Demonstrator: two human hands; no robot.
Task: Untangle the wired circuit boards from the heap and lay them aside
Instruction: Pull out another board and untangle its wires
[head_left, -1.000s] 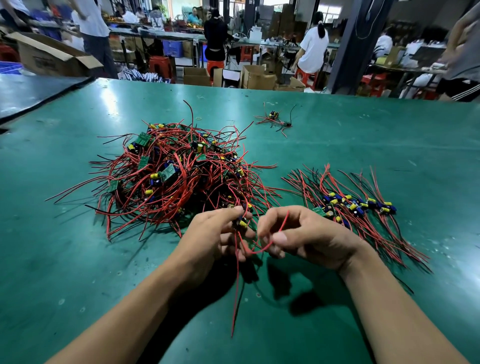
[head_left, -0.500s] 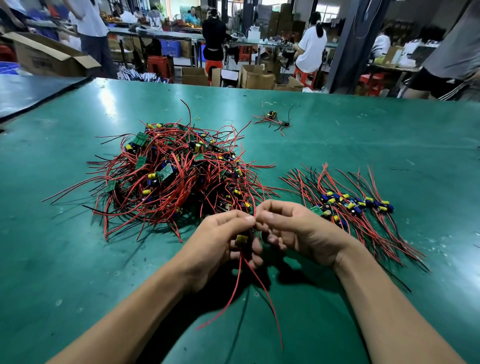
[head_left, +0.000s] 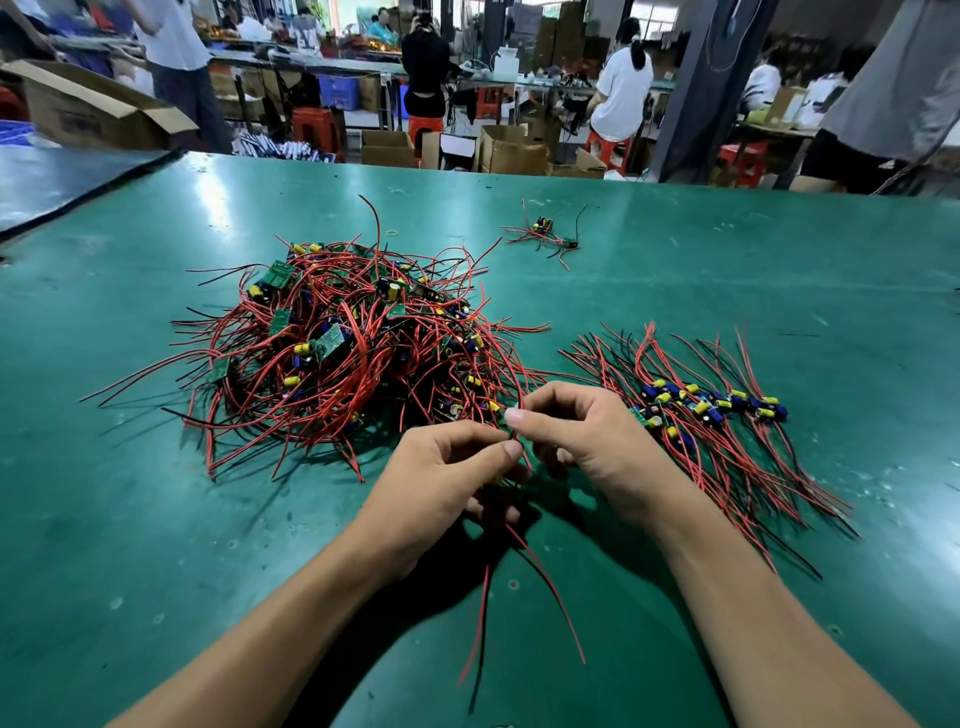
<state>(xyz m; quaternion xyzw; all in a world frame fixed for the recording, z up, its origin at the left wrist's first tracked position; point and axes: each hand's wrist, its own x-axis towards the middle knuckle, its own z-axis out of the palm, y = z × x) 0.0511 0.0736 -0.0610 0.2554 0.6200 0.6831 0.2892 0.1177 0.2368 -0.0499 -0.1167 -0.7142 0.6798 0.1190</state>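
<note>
Both the left hand (head_left: 441, 483) and the right hand (head_left: 592, 447) pinch red and black wires (head_left: 541, 582) just in front of the heap (head_left: 353, 353). Untangled boards (head_left: 711, 410) lie in a row to the right on the green bench (head_left: 156, 545).

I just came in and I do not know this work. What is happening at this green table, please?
A person is sorting small wired circuit boards by hand. The left hand and the right hand both pinch the wires of one piece just in front of the tangled heap; its board is mostly hidden by fingers. To the right lies a row of freed boards, wires roughly parallel. A small bunch lies farther back on the green table.
</note>
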